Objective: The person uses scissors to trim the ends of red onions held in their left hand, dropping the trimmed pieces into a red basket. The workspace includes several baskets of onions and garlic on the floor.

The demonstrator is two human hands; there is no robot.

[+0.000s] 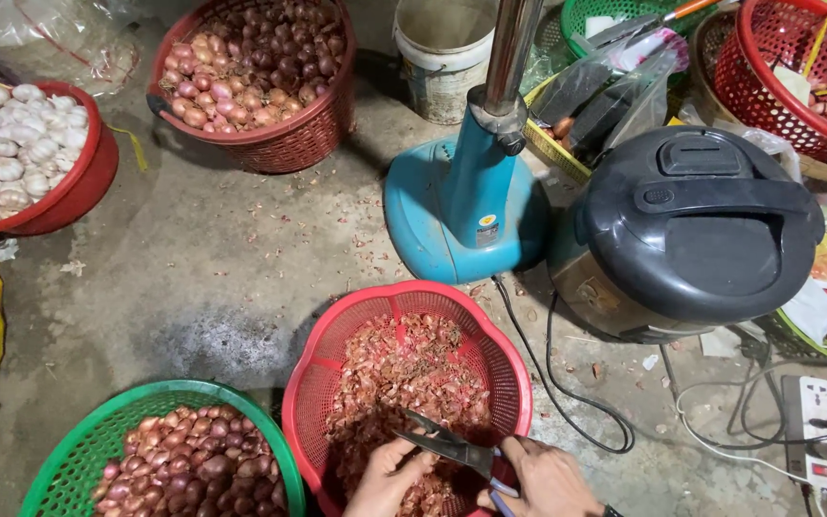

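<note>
Concrete floor (222,258), red basket (337,335) of peels (404,373), green basket (69,460) of shallots (193,464)

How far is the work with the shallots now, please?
Done: the red basket holds a thick layer of peelings. In hand: the right hand holds a knife over it, beside the left hand; what the left hand grips is hidden. Left: shallots fill the green basket, apparently unpeeled.

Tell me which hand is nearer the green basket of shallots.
Left. The left hand works over the red basket right beside the green basket; the right hand, holding the knife, is farther off.
</note>
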